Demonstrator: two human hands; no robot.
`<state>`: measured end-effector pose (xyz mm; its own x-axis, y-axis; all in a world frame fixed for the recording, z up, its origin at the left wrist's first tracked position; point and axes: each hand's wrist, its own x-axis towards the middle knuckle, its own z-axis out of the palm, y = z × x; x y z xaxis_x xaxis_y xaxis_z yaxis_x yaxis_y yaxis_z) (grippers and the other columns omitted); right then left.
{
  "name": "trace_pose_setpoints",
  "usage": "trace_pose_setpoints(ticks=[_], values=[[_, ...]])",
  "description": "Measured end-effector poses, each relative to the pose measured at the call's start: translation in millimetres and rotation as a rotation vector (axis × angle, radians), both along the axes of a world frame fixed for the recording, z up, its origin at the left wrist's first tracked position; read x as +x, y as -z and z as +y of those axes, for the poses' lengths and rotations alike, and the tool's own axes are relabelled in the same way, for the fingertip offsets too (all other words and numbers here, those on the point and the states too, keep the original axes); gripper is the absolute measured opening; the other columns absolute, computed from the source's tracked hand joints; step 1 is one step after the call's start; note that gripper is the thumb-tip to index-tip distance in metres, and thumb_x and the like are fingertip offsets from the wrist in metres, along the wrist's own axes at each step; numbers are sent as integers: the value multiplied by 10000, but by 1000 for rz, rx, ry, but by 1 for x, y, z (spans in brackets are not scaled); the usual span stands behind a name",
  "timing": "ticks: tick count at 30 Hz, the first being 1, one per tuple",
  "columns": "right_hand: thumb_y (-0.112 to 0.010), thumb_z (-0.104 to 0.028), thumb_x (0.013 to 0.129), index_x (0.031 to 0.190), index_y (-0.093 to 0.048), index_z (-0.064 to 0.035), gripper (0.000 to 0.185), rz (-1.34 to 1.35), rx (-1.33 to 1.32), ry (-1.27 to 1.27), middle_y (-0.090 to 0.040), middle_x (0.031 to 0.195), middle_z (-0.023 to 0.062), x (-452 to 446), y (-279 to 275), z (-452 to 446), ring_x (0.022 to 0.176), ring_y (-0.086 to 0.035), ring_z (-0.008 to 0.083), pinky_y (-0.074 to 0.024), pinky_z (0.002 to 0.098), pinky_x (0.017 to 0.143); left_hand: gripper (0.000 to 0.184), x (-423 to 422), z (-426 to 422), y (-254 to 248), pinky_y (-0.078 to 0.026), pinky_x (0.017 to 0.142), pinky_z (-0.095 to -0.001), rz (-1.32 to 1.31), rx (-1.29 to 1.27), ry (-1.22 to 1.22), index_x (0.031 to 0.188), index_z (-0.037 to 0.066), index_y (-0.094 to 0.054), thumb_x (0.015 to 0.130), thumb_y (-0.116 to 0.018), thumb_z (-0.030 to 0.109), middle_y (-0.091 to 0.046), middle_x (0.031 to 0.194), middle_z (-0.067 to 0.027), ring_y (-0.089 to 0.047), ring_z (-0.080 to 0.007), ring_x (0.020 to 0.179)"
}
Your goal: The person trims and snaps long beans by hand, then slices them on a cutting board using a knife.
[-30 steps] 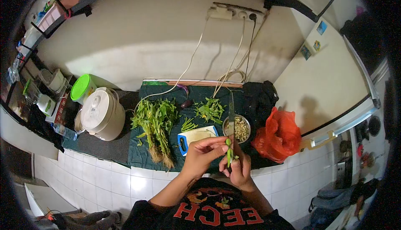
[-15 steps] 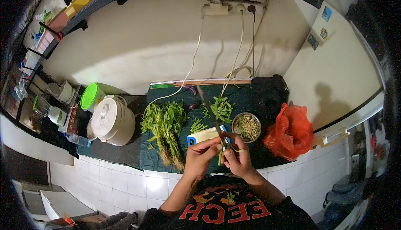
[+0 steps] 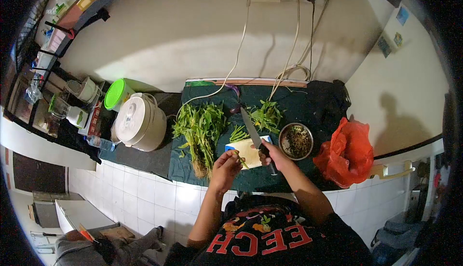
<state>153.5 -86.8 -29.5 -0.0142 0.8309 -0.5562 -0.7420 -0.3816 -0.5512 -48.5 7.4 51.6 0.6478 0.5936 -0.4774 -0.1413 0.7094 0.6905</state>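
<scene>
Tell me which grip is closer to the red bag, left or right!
Right. The right grip, holding the knife, is left of the red bag. The left grip, pinching a green piece, is farther left.

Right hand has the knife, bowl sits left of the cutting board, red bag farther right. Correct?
Not the bowl: the head view shows it right of the cutting board. Right hand with knife, red bag farther right: correct.
</scene>
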Motion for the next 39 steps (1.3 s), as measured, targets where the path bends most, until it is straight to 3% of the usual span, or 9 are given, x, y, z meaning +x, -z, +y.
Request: trace_pose_setpoints(ticks=[8, 13, 16, 20, 21, 23, 29, 34, 39], values=[[-426, -526, 982, 1340, -440, 69, 694, 395, 97, -12, -416, 584, -72, 7, 89, 16, 417, -284, 32, -252, 192, 430, 50, -30, -16, 32, -410, 671, -231, 61, 166, -34, 1004, 86, -555, 969, -573, 117, -590, 882, 0, -510, -80, 739], [-497, -417, 989, 1450, -56, 141, 847, 896, 253, -11, -507, 612, 29, 24, 101, 12, 406, -412, 38, -326, 173, 399, 115, -37, -27, 44, -419, 680, -233, 96, 143, -14, 1049, 72, -564, 964, -587, 146, -617, 927, -9, -536, -96, 774], [-421, -515, 988, 1437, -105, 162, 872, 953, 240, 27, -461, 542, -45, 24, 80, -5, 359, -387, 40, -339, 209, 365, 178, -33, -31, 50, -438, 681, -230, 118, 154, -12, 1097, 84, -567, 945, -624, 156, -633, 904, 5, -574, -90, 792], [-391, -589, 968, 1467, -155, 89, 874, 921, 241, -157, -484, 514, -22, 30, 90, -31, 310, -347, 69, -339, 251, 347, 180, -33, -33, 61, -453, 687, -228, 74, 27, -35, 1080, 58, -602, 925, -651, 134, -649, 929, -4, -582, -93, 782], [-344, -618, 967, 1356, -395, 62, 785, 897, 229, -215, -511, 525, 13, 30, 85, -42, 307, -337, 99, -290, 273, 328, 187, -31, -33, 61, -465, 700, -230, 64, 9, -35, 1078, 39, -621, 918, -660, 126, -660, 939, -12, -591, -97, 787], [-337, -557, 996, 1260, -484, 113, 735, 554, 230, -173, -526, 547, 50, 23, 76, -61, 320, -329, 93, -303, 237, 358, 198, -25, -35, 52, -477, 725, -237, 150, 87, -20, 1078, 20, -639, 913, -668, 125, -672, 948, -26, -604, -104, 804], [-256, -526, 1025, 1229, -527, 92, 705, -320, 31, -50, -562, 553, 86, -4, -42, -82, 371, -429, 113, -364, 250, 400, 329, 4, -38, 24, -484, 826, -248, 194, 413, 41, 1209, -17, -634, 915, -671, 126, -689, 956, -45, -612, -106, 899], [-231, -478, 1043, 1224, -545, 82, 667, -567, 96, 14, -577, 558, 97, -23, -118, -85, 380, -444, 102, -368, 238, 404, 327, 19, -42, -5, -488, 797, -249, 93, 518, 4, 1192, -16, -625, 885, -694, 74, -647, 896, -2, -604, -101, 844], [-284, -468, 1038, 804, -595, 10, 616, -369, 246, 112, -581, 567, 131, -43, -176, -89, 363, -414, 109, -336, 238, 375, 188, 30, -51, -41, -498, 716, -245, -33, 451, -74, 1018, 9, -625, 854, -714, 29, -652, 874, -19, -611, -102, 787]])
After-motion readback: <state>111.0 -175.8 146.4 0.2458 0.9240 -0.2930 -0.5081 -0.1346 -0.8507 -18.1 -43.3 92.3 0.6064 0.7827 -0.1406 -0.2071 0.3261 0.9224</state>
